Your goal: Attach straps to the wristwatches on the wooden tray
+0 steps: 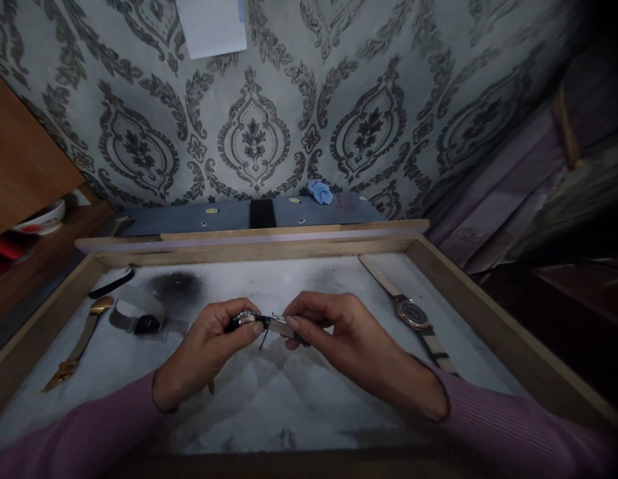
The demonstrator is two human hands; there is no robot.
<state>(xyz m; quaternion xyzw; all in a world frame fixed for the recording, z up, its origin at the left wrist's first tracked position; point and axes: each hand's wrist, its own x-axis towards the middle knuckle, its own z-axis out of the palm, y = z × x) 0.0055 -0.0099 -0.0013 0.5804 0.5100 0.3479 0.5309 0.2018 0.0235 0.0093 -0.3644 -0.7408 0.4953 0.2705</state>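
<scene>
Over the middle of the wooden tray my left hand (206, 346) pinches a small wristwatch (246, 318) with a silver-coloured case. My right hand (346, 329) is closed on a greyish watch strap (279, 326) that meets the watch between my fingertips. A thin dark piece (263, 340) sticks down at that joint; its kind is too small to make out. Fingers hide part of the watch and the far end of the strap.
A wooden-rimmed tray (293, 249) with a whitish, stained bottom lies below. At left are a gold-coloured watch (84, 339), a dark-faced watch (146, 324) and a black band (113, 285). A larger watch (412, 313) lies right. Behind are a black phone (263, 214) and blue cloth (320, 192).
</scene>
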